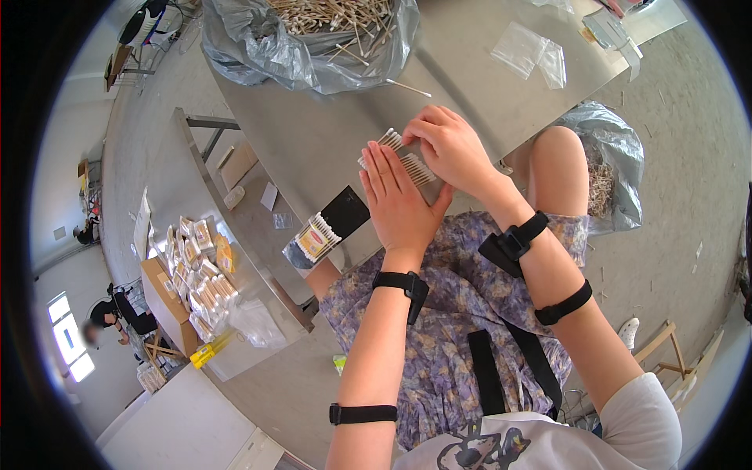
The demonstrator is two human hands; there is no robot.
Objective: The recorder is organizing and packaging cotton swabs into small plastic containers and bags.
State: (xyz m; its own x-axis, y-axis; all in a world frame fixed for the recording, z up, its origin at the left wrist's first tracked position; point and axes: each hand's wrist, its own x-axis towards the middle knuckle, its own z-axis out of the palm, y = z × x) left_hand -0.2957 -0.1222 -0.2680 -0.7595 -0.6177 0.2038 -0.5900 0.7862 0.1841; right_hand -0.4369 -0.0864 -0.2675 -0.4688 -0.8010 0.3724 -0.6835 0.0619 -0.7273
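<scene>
A row of cotton swabs (417, 169) lies side by side on the metal table, partly hidden under my left hand (398, 204). That hand rests flat over them, fingers stretched out and close together. My right hand (456, 155) is at the far right end of the row. Its fingers are curled in, with the fingertips at the white swab heads; whether a swab is between them I cannot make out. Left of my left hand, a small pack of swabs with a yellow and white label (316, 238) lies at the table's near edge, beside a black flat piece (345, 210).
A grey plastic bag (258, 59) full of loose swabs stands at the back, one swab (409, 88) beside it. Clear zip bags (529, 55) lie far right. Another bag of swabs (627, 157) is by my knee. Packed swabs (205, 286) fill a side table; a person is beyond.
</scene>
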